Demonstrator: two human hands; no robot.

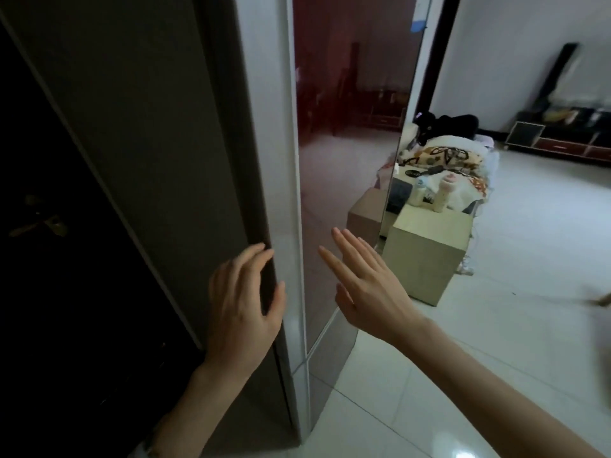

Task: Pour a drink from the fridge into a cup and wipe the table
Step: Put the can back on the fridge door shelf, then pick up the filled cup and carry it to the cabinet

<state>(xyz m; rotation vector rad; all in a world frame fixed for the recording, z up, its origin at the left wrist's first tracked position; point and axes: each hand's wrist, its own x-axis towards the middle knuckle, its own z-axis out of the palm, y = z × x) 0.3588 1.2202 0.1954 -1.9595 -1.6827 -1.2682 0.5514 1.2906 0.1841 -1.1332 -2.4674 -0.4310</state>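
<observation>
At far left, a dark panelled door [66, 259] in shadow, with a brass lever handle [39, 223]. Next to it, the tall fridge's matt grey side panel [148, 127]. Low on its front corner, the left hand [244, 302]: fingers curled into the dark seam, thumb on the pale door edge, apparently grasping the edge of the dark red glossy glass fridge door [347, 94] to pull it. Just right of that, the right hand [363, 282], released, fingers straight and spread, held close before the red glass; touching or not, cannot tell. Further right, a beige cardboard box [426, 256] on the white tiled floor [496, 358], with two pale bottles [542, 193] behind it.

Judged as the very start: fridge door seemingly not yet swung open, drink presumably inside and unseen. No cup and no table for wiping in view. Left to do: opening, taking the drink, pouring, wiping.
</observation>
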